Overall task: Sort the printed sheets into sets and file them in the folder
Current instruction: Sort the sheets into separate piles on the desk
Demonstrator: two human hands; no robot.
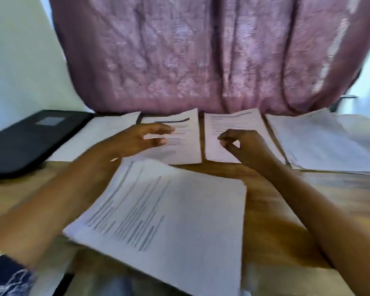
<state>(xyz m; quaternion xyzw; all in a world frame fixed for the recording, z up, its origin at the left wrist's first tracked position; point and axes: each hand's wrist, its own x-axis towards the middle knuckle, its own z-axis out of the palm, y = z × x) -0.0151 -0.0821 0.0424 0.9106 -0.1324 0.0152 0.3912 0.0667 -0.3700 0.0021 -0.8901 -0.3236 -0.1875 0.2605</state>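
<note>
Printed sheets lie in piles on a wooden table [286, 210]. A tilted stack [169, 221] is nearest me. Behind it, a row of piles runs left to right: a far-left pile [98, 133], a second pile [182, 146], a third pile [229, 122] and a large right pile [320, 142]. A black folder [26, 142] lies closed at the far left. My left hand [137, 139] reaches over the second pile with its fingers stretched out. My right hand [244, 146] is over the third pile, fingers curled, thumb and forefinger close together. Blur hides whether it pinches a sheet.
A pink patterned curtain [201, 56] hangs right behind the table's far edge. Pale walls show on both sides. Bare wood shows between the near stack and the row of piles, and to the right of the near stack.
</note>
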